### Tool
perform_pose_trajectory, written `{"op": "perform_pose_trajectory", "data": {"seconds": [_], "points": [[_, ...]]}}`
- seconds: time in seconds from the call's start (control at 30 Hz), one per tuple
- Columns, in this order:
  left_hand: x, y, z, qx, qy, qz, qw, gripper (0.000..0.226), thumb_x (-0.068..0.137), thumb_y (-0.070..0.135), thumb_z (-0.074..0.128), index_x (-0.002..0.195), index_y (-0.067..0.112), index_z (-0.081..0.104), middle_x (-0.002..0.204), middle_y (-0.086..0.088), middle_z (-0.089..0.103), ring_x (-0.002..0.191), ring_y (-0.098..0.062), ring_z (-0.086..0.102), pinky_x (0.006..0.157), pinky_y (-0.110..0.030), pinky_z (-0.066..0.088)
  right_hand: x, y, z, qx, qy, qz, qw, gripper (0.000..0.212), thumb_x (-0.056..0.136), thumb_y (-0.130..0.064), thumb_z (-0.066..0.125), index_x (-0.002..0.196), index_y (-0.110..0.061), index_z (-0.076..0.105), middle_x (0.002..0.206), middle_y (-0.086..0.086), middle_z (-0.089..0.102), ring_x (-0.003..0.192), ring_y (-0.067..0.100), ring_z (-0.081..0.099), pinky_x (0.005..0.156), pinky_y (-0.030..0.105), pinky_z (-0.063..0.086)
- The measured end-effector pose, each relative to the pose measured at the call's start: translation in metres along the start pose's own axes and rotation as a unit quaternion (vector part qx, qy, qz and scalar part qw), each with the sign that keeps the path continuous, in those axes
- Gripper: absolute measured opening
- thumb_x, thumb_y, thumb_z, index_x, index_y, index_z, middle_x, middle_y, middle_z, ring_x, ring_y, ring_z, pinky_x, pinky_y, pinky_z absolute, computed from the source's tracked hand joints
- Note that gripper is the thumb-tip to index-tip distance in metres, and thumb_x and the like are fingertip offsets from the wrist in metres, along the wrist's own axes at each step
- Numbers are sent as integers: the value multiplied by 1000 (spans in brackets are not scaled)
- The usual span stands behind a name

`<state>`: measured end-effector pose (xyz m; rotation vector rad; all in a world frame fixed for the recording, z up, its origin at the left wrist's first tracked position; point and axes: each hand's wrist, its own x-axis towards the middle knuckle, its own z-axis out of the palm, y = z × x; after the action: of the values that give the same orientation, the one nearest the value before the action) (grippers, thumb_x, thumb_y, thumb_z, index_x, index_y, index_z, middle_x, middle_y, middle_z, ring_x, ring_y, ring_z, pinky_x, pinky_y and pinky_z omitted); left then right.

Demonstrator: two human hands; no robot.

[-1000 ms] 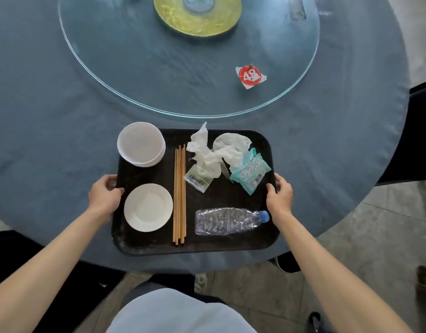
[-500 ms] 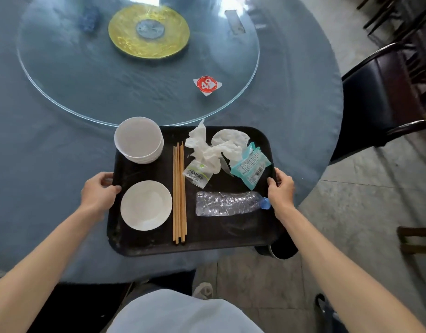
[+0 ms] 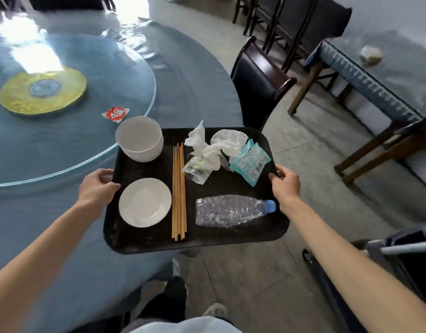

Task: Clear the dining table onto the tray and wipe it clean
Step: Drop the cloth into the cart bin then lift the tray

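- The left hand [image 3: 95, 188] grasps the black tray [image 3: 144, 241] at its left rim; the right hand [image 3: 285, 186] grasps the right rim.
- The tray's right half overhangs the surface [image 3: 195, 92] edge, above the floor.
- Crumpled tissues [image 3: 207, 150] partly cover a wrapper; its print is unreadable.
- The bowls [image 3: 140, 138] hide the tray's far left corner.

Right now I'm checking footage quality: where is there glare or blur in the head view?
Head view: window glare washes out the round glass turntable at upper left; the far table at right is smeared; the black plastic tray and its load stay sharp.
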<state>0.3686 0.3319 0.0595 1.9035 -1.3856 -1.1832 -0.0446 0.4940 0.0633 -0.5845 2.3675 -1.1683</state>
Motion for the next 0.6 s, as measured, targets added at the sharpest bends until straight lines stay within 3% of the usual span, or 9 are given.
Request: {"op": "perform_pose_trajectory", "data": {"seconds": [0.1, 0.27, 0.47, 0.6], "points": [[-19, 28, 33, 3, -34, 19, 999, 39, 84, -7, 68, 114, 18, 68, 96, -12, 69, 70, -22, 59, 67, -32, 50, -3, 25, -52, 17, 36, 16, 999, 41, 99, -5, 64, 140, -12, 63, 135, 8, 67, 112, 16, 60, 96, 27, 46], [-52, 63, 88, 21, -115, 54, 992, 36, 83, -5, 69, 111, 18, 71, 91, -9, 72, 73, -27, 61, 68, -33, 51, -18, 66, -141, 45, 94, 52, 993, 40, 100, -6, 60, 139, -14, 63, 134, 6, 67, 121, 21, 61, 98, 30, 49], [-103, 113, 170, 51, -204, 107, 972, 33, 83, -6, 67, 107, 16, 73, 96, -12, 73, 75, -29, 63, 67, -33, 51, -45, 122, -252, 70, 142, 93, 983, 39, 98, -5, 57, 133, -19, 68, 121, 1, 72, 113, 20, 65, 100, 36, 54], [-149, 148, 237, 66, -256, 158, 951, 29, 85, -7, 66, 104, 14, 72, 85, -9, 68, 63, -22, 55, 60, -25, 43, -65, 161, -323, 74, 194, 115, 971, 38, 100, -6, 59, 134, -19, 68, 125, 4, 70, 116, 22, 63, 104, 38, 52]]}}
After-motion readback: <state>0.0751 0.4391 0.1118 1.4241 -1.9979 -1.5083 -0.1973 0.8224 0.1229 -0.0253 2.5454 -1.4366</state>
